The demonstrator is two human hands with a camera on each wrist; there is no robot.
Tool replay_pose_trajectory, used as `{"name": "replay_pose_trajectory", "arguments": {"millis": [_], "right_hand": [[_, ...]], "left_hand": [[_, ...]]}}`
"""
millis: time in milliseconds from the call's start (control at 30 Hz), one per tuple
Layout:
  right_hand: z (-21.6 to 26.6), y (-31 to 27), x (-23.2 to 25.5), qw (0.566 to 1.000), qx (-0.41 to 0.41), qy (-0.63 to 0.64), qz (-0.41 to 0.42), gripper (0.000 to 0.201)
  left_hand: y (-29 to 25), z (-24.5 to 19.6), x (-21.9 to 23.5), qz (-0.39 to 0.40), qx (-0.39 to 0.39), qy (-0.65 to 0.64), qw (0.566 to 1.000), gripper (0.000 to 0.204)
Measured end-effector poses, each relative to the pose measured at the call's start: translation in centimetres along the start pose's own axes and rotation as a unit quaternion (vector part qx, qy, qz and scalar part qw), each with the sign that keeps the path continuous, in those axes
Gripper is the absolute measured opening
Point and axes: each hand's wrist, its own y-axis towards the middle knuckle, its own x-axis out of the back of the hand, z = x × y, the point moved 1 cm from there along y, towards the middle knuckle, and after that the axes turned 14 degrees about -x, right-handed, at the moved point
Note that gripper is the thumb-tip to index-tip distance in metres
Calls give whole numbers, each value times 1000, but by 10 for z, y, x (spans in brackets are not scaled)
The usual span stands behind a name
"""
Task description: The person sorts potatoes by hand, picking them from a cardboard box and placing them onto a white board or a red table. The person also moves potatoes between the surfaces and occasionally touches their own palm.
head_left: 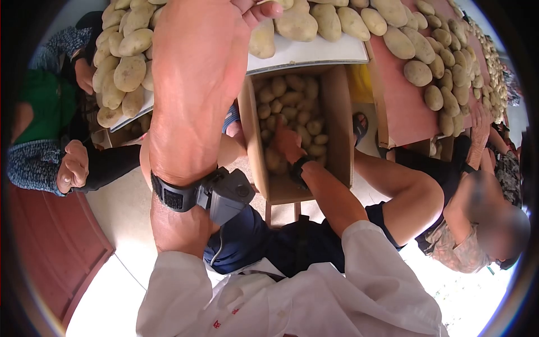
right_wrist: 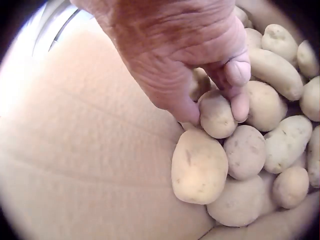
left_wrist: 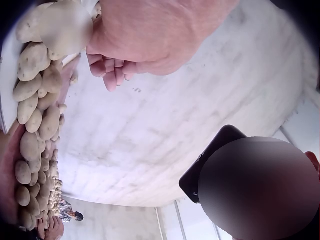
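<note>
In the right wrist view, my right hand (right_wrist: pixel 185 55) pinches a small round potato (right_wrist: pixel 217 116) between thumb and fingers. It reaches down among the other potatoes (right_wrist: pixel 245 150) inside a cardboard box (head_left: pixel 339 135). My left hand (head_left: pixel 210 33) is raised over the potato-covered tabletop (head_left: pixel 309 54), its upper part cut off in the head view. Bent fingers (left_wrist: pixel 111 77) show beneath it in the left wrist view, beside a large, partly blurred potato (left_wrist: pixel 65 30). I cannot tell whether the left hand holds that potato.
Potatoes lie close together along the table edge, with a heap (head_left: pixel 126 62) at left. More cover a reddish tabletop (head_left: pixel 401 104) at right. A person in a patterned sleeve (head_left: pixel 36 165) sits at left; another person (head_left: pixel 460 241) is at right. The box stands between my knees.
</note>
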Motion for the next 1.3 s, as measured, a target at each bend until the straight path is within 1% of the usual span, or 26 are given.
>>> {"name": "replay_pose_trajectory", "arguments": {"millis": [33, 67, 100, 133, 200, 233, 300, 333, 367, 400, 433, 500, 533, 633, 700, 733, 800, 867, 933, 967, 1033, 1067, 1133, 1200, 1267, 1300], "right_hand": [[-2, -4, 4, 1000, 0, -1, -7, 99], [-3, -20, 13, 999, -1, 32, -19, 91], [-6, -30, 17, 997, -2, 65, -31, 84], [-9, -35, 19, 997, -1, 63, -38, 84], [-17, -37, 15, 991, 39, 119, -43, 64], [-20, -36, 13, 991, 40, 118, -51, 64], [-18, -40, 23, 957, 41, 286, -2, 50], [-19, -42, 30, 957, 44, 285, -13, 50], [-15, -57, 48, 946, 37, 319, 45, 48], [-10, -71, 65, 930, 30, 352, 103, 46], [-9, -81, 78, 931, 34, 352, 93, 46], [-6, -100, 104, 909, 38, 393, 132, 43], [-6, -111, 121, 910, 42, 393, 123, 43], [-10, -142, 165, 888, 73, 434, 132, 42], [-17, -149, 186, 878, 133, 450, 87, 38], [-21, -154, 198, 878, 134, 452, 78, 38], [-27, -167, 227, 869, 166, 467, 9, 36], [-37, -179, 252, 861, 171, 478, -19, 37], [-52, -183, 276, 829, 161, 528, -92, 37], [-59, -181, 285, 828, 161, 529, -96, 37], [-74, -174, 302, 717, 187, 656, -142, 39], [-79, -174, 313, 716, 188, 657, -145, 39], [-90, -174, 340, 728, 158, 621, -244, 42], [-100, -161, 361, 728, 177, 606, -269, 43], [-100, -153, 384, 734, 160, 553, -360, 45], [-97, -154, 392, 739, 150, 555, -350, 48]], "left_hand": [[2, -1, 1, 5, 16, -7, 1000, 25], [3, -2, 1, 9, 32, -15, 999, 24], [5, 2, 3, 11, 26, -20, 999, 24], [8, 8, 6, -6, 26, -7, 1000, 23], [7, 9, 9, -21, 21, 2, 1000, 23], [5, 5, 9, -16, 30, -17, 999, 21], [6, 3, 11, -4, 31, -42, 999, 20], [7, 6, 15, 5, 25, -8, 1000, 26], [8, 8, 18, 14, 19, 26, 999, 35], [9, 8, 17, 19, 11, 21, 1000, 35], [9, 6, 17, 16, 16, 31, 999, 35], [7, 3, 15, 3, 18, 47, 999, 34], [8, 3, 15, 8, 11, 42, 999, 34], [8, 2, 15, -15, 18, 38, 999, 32], [8, 3, 17, -13, 17, 32, 999, 31], [8, 5, 18, -15, 22, 30, 999, 31], [8, 6, 20, -13, 22, 22, 999, 30], [9, 7, 22, -13, 22, 16, 1000, 30], [9, 7, 24, -23, 27, 18, 999, 30], [9, 7, 23, -20, 26, 15, 999, 30], [8, 7, 22, -19, 28, 18, 999, 30], [8, 7, 23, -16, 28, 16, 999, 30], [8, 9, 23, -14, 32, 19, 999, 30], [8, 10, 23, -12, 34, 16, 999, 29], [8, 10, 22, -11, 34, 14, 999, 29], [8, 10, 21, -17, 37, 17, 999, 29]]}}
